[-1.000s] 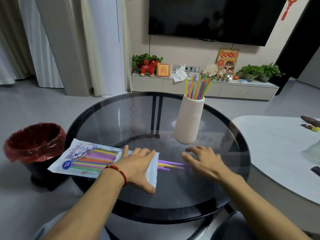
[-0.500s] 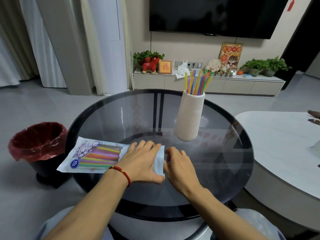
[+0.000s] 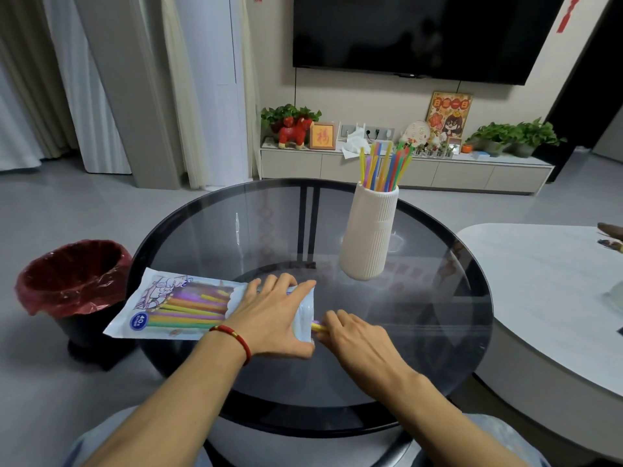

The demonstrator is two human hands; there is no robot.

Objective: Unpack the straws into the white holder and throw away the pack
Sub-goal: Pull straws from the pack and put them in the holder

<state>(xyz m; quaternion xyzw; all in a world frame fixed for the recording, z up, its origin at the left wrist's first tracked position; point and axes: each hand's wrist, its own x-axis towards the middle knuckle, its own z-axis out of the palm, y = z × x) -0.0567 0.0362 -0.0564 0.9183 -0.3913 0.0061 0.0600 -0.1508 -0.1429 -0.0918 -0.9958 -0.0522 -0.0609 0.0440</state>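
Observation:
A white plastic straw pack (image 3: pixel 175 308) with coloured straws inside lies flat on the round glass table (image 3: pixel 438 332), its left end over the table's edge. My left hand (image 3: pixel 273 318) presses flat on the pack's right, open end. My right hand (image 3: pixel 357 338) is at that opening, fingertips pinched on straw ends (image 3: pixel 318 326) that stick out. The ribbed white holder (image 3: pixel 369 234) stands upright at the table's far right side, with several coloured straws (image 3: pixel 384 168) standing in it.
A black bin with a red liner (image 3: pixel 72 284) stands on the floor left of the table. A white oval table (image 3: pixel 553 291) sits close on the right. A TV console with plants and ornaments runs along the far wall.
My right hand moved from the bare glass to the pack's opening and closed on straw ends. My left hand stayed on the pack. The loose straws seen earlier beside the pack are now under my hands.

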